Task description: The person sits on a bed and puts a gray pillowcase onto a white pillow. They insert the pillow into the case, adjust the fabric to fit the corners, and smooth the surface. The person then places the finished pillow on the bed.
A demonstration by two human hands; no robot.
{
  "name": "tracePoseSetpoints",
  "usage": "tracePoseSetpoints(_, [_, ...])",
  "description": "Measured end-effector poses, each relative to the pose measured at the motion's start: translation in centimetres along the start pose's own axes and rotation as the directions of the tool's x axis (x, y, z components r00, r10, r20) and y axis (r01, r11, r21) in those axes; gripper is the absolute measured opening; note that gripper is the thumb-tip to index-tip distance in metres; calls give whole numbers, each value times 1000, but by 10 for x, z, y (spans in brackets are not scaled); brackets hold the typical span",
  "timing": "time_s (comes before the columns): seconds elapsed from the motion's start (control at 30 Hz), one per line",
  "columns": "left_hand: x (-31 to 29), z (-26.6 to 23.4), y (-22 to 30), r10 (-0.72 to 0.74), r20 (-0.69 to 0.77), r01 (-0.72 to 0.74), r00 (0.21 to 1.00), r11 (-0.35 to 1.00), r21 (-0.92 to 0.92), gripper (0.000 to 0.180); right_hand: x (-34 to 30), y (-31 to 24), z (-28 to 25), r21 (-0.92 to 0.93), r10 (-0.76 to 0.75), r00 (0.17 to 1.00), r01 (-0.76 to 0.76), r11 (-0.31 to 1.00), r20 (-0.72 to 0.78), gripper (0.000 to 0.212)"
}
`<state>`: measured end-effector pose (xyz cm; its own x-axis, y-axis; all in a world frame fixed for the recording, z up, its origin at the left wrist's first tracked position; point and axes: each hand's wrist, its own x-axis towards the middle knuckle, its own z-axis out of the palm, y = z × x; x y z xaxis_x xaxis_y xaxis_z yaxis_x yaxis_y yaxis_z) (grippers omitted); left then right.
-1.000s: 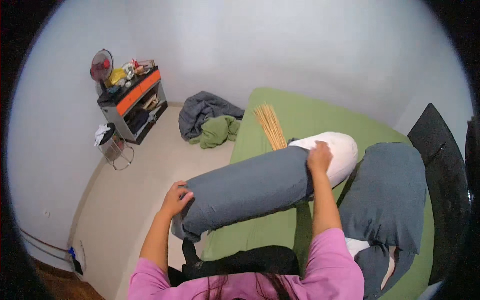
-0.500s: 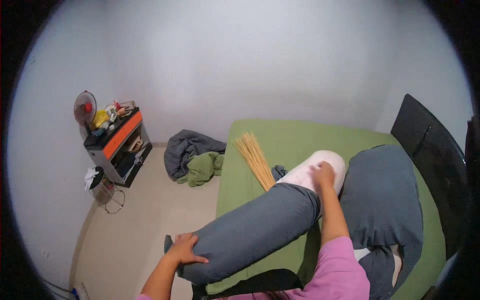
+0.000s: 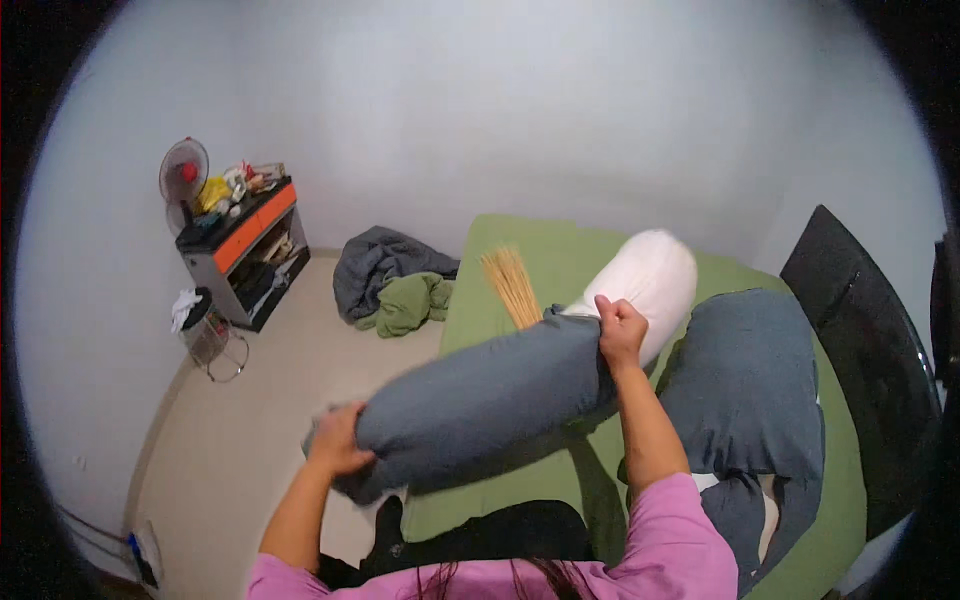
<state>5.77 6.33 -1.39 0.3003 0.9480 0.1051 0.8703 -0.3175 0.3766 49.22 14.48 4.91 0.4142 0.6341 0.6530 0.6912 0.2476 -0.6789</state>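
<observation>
A white bolster [image 3: 652, 272] sticks out of a dark grey bolster cover [image 3: 480, 395] at its far right end. My right hand [image 3: 622, 332] is closed on the cover's open edge, beside the bare white part. At the near left end, my left hand [image 3: 340, 440] grips the cover's loose cloth, with its fingertips blurred. The covered bolster slants over the bed, its left end past the mattress edge. Behind it lies a stick broom [image 3: 511, 285], its lower part hidden. Right of it rests a grey-covered pillow [image 3: 750, 375], with grey cloth and white showing at its near end.
The bed [image 3: 570, 235] has a green sheet and a black headboard [image 3: 865, 340] on the right. Grey bedding [image 3: 375, 270] and green cloth [image 3: 410, 302] lie on the floor. Farther left stand an orange-and-grey cabinet [image 3: 238, 245], a fan [image 3: 185, 172] and a wire bin [image 3: 208, 335].
The bolster has been lifted and tilted, its white end higher. My right hand has gone from the white part to the cover's edge; my left hand has shifted left with the cover's end.
</observation>
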Motion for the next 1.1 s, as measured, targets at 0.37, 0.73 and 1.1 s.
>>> tracePoseSetpoints(0.37, [22,122,46,141,-172,-184,975,946,-265,46,-154,-89,-39,-108,-184,446,553,826,876,38])
tracePoseSetpoints(0.73, [108,90,67,41,98,-57,994,984,171,33,-104,-56,-11,123,1,-198,613,780,980,87])
tracePoseSetpoints(1.1, [126,121,169,185,28,-180,982,976,-125,17,-138,-29,0,-24,-36,156,367,930,987,48])
